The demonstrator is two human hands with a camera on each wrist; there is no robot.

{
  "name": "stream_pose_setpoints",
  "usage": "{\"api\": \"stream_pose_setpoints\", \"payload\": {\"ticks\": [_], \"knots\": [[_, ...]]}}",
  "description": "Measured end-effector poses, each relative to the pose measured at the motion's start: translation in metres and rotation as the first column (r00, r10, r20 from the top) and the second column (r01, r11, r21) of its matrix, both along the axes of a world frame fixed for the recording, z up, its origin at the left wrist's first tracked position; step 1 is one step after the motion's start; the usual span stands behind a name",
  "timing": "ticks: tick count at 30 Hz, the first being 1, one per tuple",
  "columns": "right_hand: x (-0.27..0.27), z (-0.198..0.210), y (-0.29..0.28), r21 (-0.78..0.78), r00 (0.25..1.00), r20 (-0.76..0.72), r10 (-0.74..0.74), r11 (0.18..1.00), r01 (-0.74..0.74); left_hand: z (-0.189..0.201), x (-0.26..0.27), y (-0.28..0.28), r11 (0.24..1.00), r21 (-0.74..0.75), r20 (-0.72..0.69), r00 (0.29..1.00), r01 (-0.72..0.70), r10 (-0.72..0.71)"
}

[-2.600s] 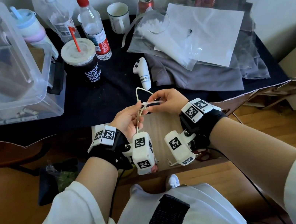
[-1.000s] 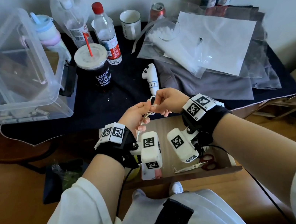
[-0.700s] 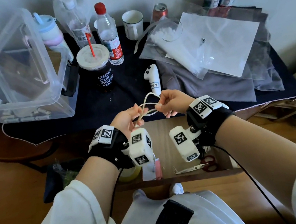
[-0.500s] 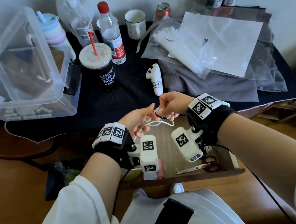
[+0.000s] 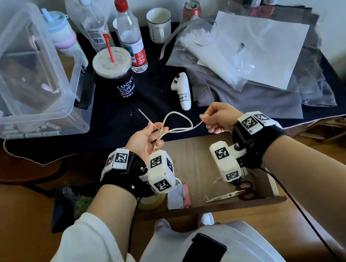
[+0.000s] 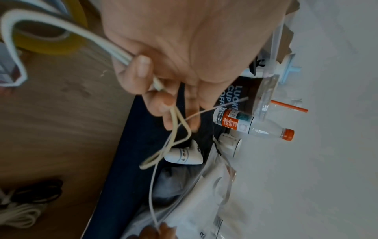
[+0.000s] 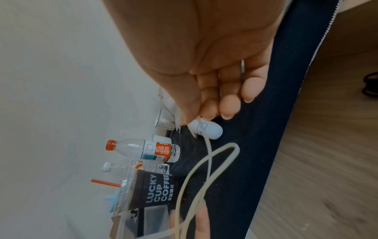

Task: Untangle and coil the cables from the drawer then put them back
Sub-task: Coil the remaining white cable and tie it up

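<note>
White cable (image 5: 175, 123) is stretched between the two hands above the open wooden drawer (image 5: 193, 150). The left hand (image 5: 143, 138) has its fingers curled round several strands and a loop, while the right hand (image 5: 219, 117) pinches one thin strand at its far end. Printed on the dark lidded cup (image 5: 118, 77), which has a red straw, are the words "LUCKY CUP COFFEE". Beside it stands a clear bottle (image 5: 131, 35) with a red cap and a red-and-white label too small to read. A white controller (image 5: 182, 90) on the dark tablecloth bears a small handwritten sticker, possibly "009". In the drawer lie red-handled scissors (image 5: 234, 193), a yellow tape roll (image 6: 53, 40) and coiled black and white cables (image 6: 26, 205). The clear plastic bin (image 5: 19, 80), at the left, holds small pale sticks along its bottom.
</note>
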State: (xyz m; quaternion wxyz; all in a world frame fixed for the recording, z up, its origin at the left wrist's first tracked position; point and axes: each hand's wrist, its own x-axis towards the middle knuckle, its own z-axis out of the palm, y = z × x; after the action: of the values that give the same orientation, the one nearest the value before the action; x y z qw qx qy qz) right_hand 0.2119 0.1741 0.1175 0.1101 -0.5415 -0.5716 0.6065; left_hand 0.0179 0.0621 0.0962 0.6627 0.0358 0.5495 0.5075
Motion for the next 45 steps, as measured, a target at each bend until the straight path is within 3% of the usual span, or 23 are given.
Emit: {"api": "stream_pose_setpoints", "payload": {"ticks": [8,14,20,26,29,32,34,38,40,45], "knots": [[-0.008,-0.020,0.008,0.029,0.989,0.146,-0.037,0.999,0.033,-0.014,-0.026,-0.005,0.970,0.028,0.013,0.970,-0.243,0.243],[-0.045,-0.027,0.015,0.017,0.988,0.016,-0.152,0.988,0.152,-0.018,-0.042,-0.014,0.940,0.052,0.009,0.941,-0.338,0.338],[-0.083,-0.043,0.024,-0.078,0.956,-0.062,-0.288,0.956,0.283,-0.023,-0.052,-0.018,0.946,0.063,-0.004,0.948,-0.318,0.319],[-0.091,-0.043,0.020,-0.161,0.967,-0.005,-0.253,0.955,0.249,-0.026,-0.055,-0.015,0.954,0.062,0.009,0.956,-0.294,0.294],[-0.080,-0.040,0.015,-0.088,0.985,0.083,-0.150,0.984,0.157,-0.024,-0.051,-0.009,0.963,0.052,0.034,0.964,-0.264,0.262],[-0.072,-0.030,0.013,-0.025,0.979,0.031,-0.199,0.979,0.200,-0.018,-0.044,-0.001,0.964,0.064,0.076,0.965,-0.257,0.253],[-0.072,-0.018,0.010,-0.044,0.986,0.011,-0.164,0.985,0.164,-0.009,-0.034,0.005,0.975,0.087,0.117,0.974,-0.204,0.193],[-0.074,-0.002,0.003,-0.101,0.998,0.021,0.052,0.994,-0.050,0.016,-0.004,0.017,0.990,0.136,0.142,0.988,0.036,-0.056],[-0.071,0.004,-0.003,-0.069,0.993,-0.075,0.094,0.993,-0.099,0.023,0.010,0.020,0.977,0.159,0.113,0.981,0.141,-0.160],[-0.044,0.021,-0.009,-0.075,0.937,-0.345,-0.057,0.997,0.033,0.019,0.024,0.016,0.945,0.161,-0.037,0.958,0.285,-0.283]]}}
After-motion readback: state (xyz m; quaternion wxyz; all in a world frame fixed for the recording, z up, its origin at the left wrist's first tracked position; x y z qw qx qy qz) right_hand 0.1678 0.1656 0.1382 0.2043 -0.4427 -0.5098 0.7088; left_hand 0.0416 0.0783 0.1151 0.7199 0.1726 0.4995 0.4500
